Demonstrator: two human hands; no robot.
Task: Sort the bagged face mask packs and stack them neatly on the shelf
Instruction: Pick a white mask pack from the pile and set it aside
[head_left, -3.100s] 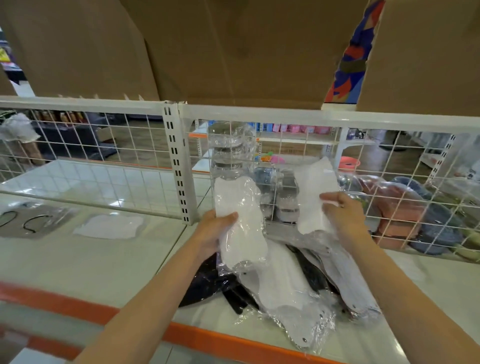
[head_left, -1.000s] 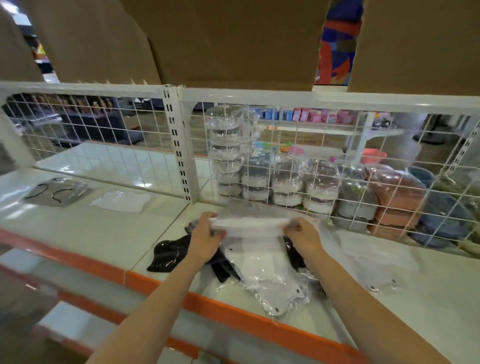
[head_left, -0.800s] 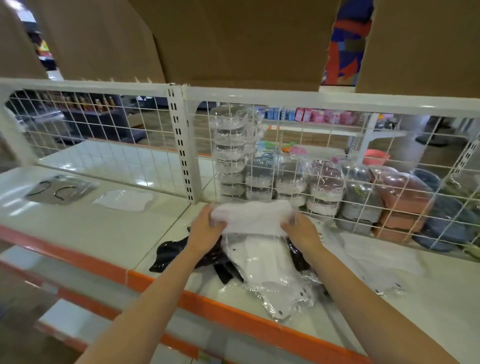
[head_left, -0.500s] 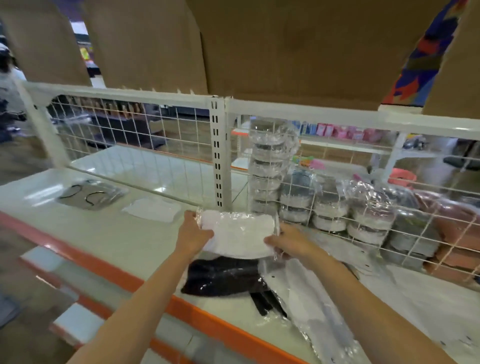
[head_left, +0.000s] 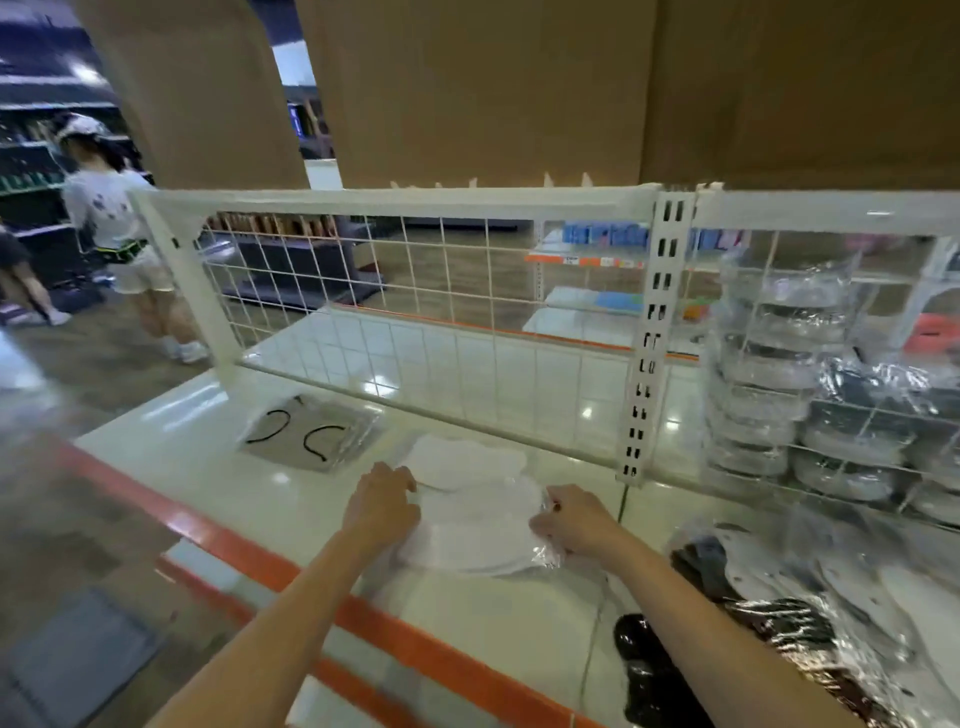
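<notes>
A white shelf (head_left: 197, 457) with an orange front edge is running before a wire grid (head_left: 467, 322). My left hand (head_left: 382, 506) and right hand (head_left: 574, 519) are gripping the opposite ends of a white pack (head_left: 475, 535), fingers curled on its plastic, holding it low over the shelf, partly overlapping a second white pack (head_left: 462, 460) lying flat just behind. A grey pack (head_left: 311, 434) with black loops is lying further left. Unsorted packs, the pile (head_left: 810, 613), are lying at right.
</notes>
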